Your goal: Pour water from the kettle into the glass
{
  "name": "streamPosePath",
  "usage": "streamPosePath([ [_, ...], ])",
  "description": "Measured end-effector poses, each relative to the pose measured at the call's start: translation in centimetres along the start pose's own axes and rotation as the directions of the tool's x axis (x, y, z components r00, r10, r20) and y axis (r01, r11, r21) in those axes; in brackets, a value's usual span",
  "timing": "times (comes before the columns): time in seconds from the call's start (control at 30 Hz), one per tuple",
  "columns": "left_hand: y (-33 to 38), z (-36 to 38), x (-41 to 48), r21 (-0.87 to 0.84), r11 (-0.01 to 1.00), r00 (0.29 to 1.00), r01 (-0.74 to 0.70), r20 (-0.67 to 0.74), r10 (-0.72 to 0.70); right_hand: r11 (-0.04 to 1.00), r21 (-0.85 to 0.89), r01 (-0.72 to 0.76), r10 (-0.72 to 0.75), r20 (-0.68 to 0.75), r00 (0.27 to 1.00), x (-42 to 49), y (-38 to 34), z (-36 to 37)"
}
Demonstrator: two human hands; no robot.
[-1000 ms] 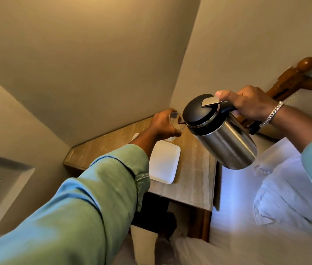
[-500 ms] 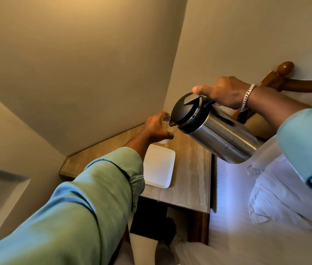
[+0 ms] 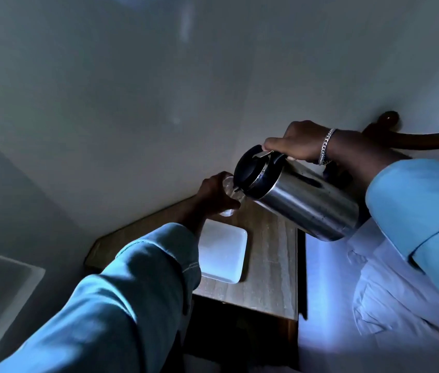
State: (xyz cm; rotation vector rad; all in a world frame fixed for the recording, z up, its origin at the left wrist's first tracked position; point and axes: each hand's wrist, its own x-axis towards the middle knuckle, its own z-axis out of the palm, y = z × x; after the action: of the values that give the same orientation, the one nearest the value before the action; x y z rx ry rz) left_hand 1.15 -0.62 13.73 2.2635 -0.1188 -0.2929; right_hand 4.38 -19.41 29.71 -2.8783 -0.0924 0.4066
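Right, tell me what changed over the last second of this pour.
The kettle tipped further, its spout now down at the rim of the glass; the picture also turned much darker. Unchanged: the right hand keeps its grip on the kettle handle, the left hand holds the glass above the table, and the white tray lies where it was.

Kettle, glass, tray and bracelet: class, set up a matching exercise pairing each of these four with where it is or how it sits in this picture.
Things:
1. kettle
2. glass
3. tray
4. bracelet

Places or states:
A. lying flat on the table
B. on the right wrist
C. tipped, spout down, held by the right hand
D. held in the left hand, at the spout

Pairs: 1-C, 2-D, 3-A, 4-B
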Motion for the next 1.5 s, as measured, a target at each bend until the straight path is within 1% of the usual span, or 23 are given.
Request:
streamPosePath([
  [0.2, -0.3, 0.1, -0.5, 0.045, 0.999, 1.000, -0.008, 0.008, 0.008, 1.000, -0.008, -0.012, 0.012, 0.051, 0.999, -0.2, -1.1, -0.7],
  [0.37, -1.0, 0.4, -0.9, -0.005, 1.000, 1.000, 0.016, 0.005, -0.016, 1.000, -0.009, -0.023, 0.023, 0.083, 0.996, -1.1, -2.1, -2.1],
  [0.73, -0.9, 0.8, -1.3, -0.026, 1.000, 1.000, -0.011, 0.016, 0.011, 0.997, 0.007, -0.072, 0.070, 0.165, 0.984, -2.3, -3.9, -4.1],
  [0.97, -0.7, 0.8, -1.8, -0.017, 0.999, 0.999, -0.033, 0.019, 0.033, 0.995, -0.016, -0.094, 0.095, 0.193, 0.977, -2.8, -4.6, -4.1],
  [1.1, -0.8, 0.8, -2.4, -0.044, 0.998, 0.999, -0.037, 0.030, 0.038, 0.995, -0.014, -0.103, 0.103, 0.210, 0.972, -3.1, -5.0, -4.3],
  [1.5, -0.5, 0.8, -3.1, -0.034, 0.998, 0.999, -0.043, 0.031, 0.044, 0.995, -0.041, -0.087, 0.094, 0.233, 0.968, -3.5, -6.0, -5.6],
])
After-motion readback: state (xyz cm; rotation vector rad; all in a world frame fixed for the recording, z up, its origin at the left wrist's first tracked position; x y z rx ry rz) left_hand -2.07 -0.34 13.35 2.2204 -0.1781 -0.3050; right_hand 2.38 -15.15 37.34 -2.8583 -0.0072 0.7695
